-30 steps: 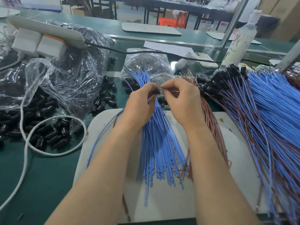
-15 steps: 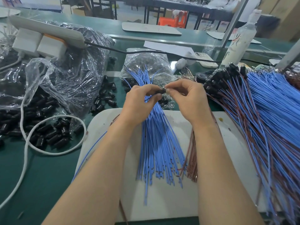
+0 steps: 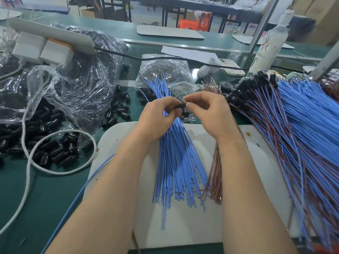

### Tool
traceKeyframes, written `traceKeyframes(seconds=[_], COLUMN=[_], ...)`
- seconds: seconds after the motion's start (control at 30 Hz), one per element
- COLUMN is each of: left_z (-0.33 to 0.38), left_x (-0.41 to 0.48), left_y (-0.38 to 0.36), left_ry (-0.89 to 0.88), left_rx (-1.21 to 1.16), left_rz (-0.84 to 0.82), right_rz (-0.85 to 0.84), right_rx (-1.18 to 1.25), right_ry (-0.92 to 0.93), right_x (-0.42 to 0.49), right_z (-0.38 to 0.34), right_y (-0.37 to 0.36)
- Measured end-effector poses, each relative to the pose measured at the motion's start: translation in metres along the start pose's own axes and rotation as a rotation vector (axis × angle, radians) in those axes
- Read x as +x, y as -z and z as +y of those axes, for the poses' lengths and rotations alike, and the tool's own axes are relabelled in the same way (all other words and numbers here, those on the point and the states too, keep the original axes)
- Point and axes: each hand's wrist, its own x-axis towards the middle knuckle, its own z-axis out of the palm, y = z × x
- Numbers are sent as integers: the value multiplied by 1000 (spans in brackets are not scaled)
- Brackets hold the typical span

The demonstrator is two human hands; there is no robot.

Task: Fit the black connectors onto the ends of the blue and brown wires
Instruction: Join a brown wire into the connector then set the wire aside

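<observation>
Left hand and right hand, now nearer, both pinching black connector; wire end hidden.

Nothing legible shows anywhere: no word, number or brand can be read. The only printing in sight is on the white bottle standing at the far right of the bench. Its label carries a few red and dark marks, too blurred to tell as letters or a sign.
</observation>
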Motion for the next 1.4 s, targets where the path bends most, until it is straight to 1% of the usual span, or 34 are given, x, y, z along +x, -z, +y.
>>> traceKeyframes(seconds=[0.1, 0.2, 0.3, 0.47, 0.67, 1.0, 1.2, 1.3, 1.4], left_z=[0, -2, -3, -1, -2, 1, 3, 4, 4], left_x=[0, 1, 2, -1, -1, -2, -2, -3, -2], left_y=[-2, -3, -2, -2, -2, -2, -2, -2, -2], left_ry=[21, 18, 32, 9, -4, 8, -43, -58, -22], left_rx=[-15, 48, 12, -108, -137, -78, 1, 39, 60], left_rz=[20, 34, 86, 136, 138, 122, 83, 62, 74], right_rz=[1, 99, 176, 122, 119, 126, 133, 118, 129], right_rx=[-17, -44, -7, 103, 9, -105, -172, -175, -60], right_ry=[3, 28, 35, -21, 74, 154, 173, 146, 56], right_x=[0, -1, 0, 0, -2, -4, -4, -3, -1], right_z=[-1, -1, -1, -5, -9, -12, -12, -10, -8], right_y=[-5, -4, -2, -8, -9, -13, -14, -14, -11])
